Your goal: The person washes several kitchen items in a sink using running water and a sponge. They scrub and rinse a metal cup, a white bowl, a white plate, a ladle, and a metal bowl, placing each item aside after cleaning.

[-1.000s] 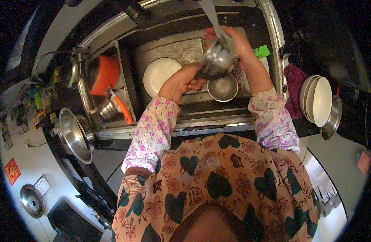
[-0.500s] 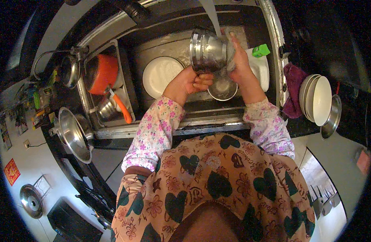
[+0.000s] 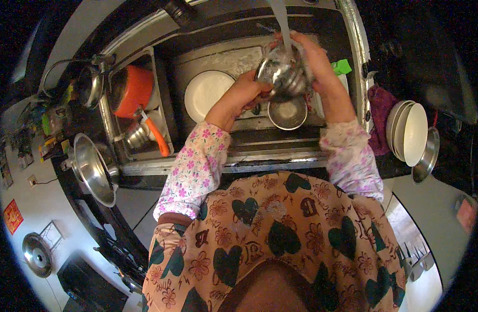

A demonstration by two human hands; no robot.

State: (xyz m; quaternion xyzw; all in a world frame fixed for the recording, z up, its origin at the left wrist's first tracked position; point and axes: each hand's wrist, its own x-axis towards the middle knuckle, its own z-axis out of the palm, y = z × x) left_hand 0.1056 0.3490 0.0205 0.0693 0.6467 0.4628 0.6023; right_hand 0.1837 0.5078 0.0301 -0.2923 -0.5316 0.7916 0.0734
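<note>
The left hand (image 3: 244, 93) is grasping a shiny metal vessel (image 3: 283, 78), its fingers closing on the left side and its thumb lying along the wall. The right hand (image 3: 314, 62) is pressing against the opposite side; blur is hiding its fingertips, so whether it is gripping the vessel or only touching it I cannot tell. The vessel is tilting between the two hands, and a stream of water (image 3: 281, 21) is running down onto it from beyond them.

Under the hands, a sink (image 3: 270, 139) is holding more dishes. A small metal bowl (image 3: 287, 113) is sitting just nearer the body than the vessel, between the wrists. A round white dish (image 3: 209, 93) is lying just left of the left hand, and farther left an orange pot (image 3: 132, 92) is resting in a side basin (image 3: 161, 88), an orange handle (image 3: 156, 136) showing on its near side. A green cap (image 3: 342, 66) is showing just right of the right hand. Farther right, a purple cloth (image 3: 379, 119) is lying beside stacked white bowls (image 3: 413, 134). Well left of the left hand, a wide metal basin (image 3: 95, 171) is tilting.
</note>
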